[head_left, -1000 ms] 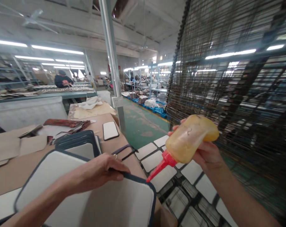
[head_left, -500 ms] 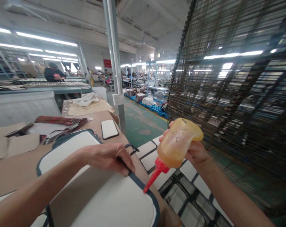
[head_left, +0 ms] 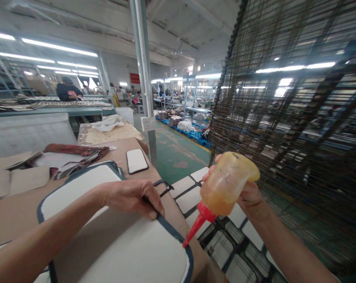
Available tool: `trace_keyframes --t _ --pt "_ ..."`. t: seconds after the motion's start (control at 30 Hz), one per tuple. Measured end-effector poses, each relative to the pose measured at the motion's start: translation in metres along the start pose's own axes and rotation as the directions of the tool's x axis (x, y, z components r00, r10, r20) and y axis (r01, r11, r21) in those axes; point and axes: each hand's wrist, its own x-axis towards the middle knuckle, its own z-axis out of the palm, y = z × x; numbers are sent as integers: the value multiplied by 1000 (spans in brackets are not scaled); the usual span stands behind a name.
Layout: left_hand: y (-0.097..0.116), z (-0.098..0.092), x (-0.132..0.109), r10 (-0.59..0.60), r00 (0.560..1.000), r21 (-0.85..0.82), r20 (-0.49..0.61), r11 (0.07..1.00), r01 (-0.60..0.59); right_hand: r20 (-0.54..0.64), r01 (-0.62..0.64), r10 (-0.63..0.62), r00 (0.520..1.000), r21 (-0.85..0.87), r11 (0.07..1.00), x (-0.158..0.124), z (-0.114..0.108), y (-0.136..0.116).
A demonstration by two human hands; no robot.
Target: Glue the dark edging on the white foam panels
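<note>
My left hand (head_left: 132,198) is closed on the far edge of a white panel (head_left: 127,247) with rounded corners, thumb on top and the other fingers partly hidden. A dark blue strip (head_left: 169,228) borders this panel, and a loose end of dark strip (head_left: 166,191) sticks out beyond my fingers. My right hand (head_left: 249,193) grips a soft yellow squeeze bottle (head_left: 225,186), tilted nozzle down, with amber liquid inside. Its red nozzle (head_left: 194,231) points at the strip near the panel's right corner, the tip at or just above it.
Another dark-edged panel (head_left: 74,188) lies behind, and a small one (head_left: 136,161) rests on the brown table (head_left: 15,214). Scrap material (head_left: 77,155) lies at left. White pieces in dark frames (head_left: 188,199) sit right of the table, below a wire mesh (head_left: 284,118). A metal post (head_left: 144,78) rises ahead.
The nozzle tip has moved a short way along the strip towards the panel's near right corner. The panel has shifted slightly left; both hands keep their hold.
</note>
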Motion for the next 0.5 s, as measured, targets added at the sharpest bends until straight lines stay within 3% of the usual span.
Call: trace_keyframes --t 0.17,0.27,0.5 --pt "-4 0 -3 -3 999 8 -34 1000 4 -20 -26 25 999 -5 1000 -4 -4 0" --pt "-8 2 -7 -20 996 -17 -83 1000 18 -56 25 -26 998 -25 999 -11 -9 1" --pt "-16 11 -22 -111 952 -83 -287 992 91 -182 125 -131 975 -42 991 -25 -11 1"
